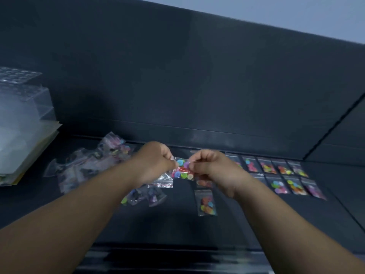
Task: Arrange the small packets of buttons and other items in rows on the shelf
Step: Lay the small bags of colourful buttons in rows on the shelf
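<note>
Pinching one packet of buttons (182,170) from either end, the left hand (156,161) and right hand (213,167) are holding it above the shelf (177,226), long axis running hand to hand; the rows (280,175) are lying toward the shelf's right edge, nearer the right hand, and the loose pile (92,165) toward its left.

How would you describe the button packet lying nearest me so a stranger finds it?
On the dark shelf, two tidy rows of packets run along the right. Below the right hand, one packet lies alone, nearer the front edge than any row packet.
</note>
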`<state>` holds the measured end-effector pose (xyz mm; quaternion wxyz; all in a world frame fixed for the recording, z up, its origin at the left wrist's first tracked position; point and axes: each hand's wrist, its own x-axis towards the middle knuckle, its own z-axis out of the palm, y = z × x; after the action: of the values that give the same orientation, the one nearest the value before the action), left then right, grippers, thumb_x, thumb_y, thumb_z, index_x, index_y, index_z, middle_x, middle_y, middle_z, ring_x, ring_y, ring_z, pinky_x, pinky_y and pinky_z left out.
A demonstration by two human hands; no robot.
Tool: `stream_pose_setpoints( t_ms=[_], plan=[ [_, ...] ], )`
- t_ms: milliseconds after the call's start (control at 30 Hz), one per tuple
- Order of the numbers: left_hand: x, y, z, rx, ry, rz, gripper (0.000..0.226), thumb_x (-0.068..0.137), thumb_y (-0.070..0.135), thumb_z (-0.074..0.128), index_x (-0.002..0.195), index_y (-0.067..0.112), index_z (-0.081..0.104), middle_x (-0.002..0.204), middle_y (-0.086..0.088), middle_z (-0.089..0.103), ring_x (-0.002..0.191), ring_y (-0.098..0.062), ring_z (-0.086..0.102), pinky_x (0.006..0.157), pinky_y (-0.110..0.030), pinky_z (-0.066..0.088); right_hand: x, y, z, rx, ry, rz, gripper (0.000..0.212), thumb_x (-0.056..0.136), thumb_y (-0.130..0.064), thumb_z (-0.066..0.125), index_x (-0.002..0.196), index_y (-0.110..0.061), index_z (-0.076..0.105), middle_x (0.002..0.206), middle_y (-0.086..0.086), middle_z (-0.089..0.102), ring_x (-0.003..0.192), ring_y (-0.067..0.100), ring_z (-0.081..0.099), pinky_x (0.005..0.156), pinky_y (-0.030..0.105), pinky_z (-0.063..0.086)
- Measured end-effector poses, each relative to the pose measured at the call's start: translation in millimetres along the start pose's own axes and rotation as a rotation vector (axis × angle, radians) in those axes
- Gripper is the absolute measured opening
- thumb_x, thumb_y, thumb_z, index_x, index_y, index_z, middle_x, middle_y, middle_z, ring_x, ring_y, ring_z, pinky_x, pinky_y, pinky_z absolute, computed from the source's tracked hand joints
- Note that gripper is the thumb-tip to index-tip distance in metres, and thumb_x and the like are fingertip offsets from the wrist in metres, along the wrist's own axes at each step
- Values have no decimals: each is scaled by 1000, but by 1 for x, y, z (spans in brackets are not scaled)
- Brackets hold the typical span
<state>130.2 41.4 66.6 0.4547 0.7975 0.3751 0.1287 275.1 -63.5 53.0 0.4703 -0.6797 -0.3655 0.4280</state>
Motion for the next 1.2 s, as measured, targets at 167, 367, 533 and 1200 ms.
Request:
stream_pose_setpoints(
  t_ms=[167,367,533,1200],
  plan=[
    [-11,27,35,34,-53,64,11,79,23,73,74,14,70,72,0,68,65,-14,57,65,-26,46,-33,3,-37,-231,6,-100,15,84,-1,65,73,-13,63,65,0,61,59,8,54,56,13,44],
    [-22,38,59,-164,9,-55,14,85,7,61,92,16,69,91,-1,68,82,-16,60,74,-26,48,-56,49,-86,-127,186,57,23,83,8,60,72,-11,53,57,9,60,51,16,54,48,23,44],
    [-29,35,78,-493,60,-154,23,82,-8,62,90,14,60,86,-6,62,76,-18,60,70,-33,51,-60,82,-91,-54,190,241,12,85,10,52,84,-2,53,66,18,60,47,16,56,45,24,47],
    [-35,27,108,-593,271,-340,18,79,2,70,69,12,58,61,-5,61,56,-14,48,53,-26,39,-64,119,-72,-897,215,-354,18,90,-27,60,98,-12,67,100,0,55,96,14,50,81,20,44]
  ],
)
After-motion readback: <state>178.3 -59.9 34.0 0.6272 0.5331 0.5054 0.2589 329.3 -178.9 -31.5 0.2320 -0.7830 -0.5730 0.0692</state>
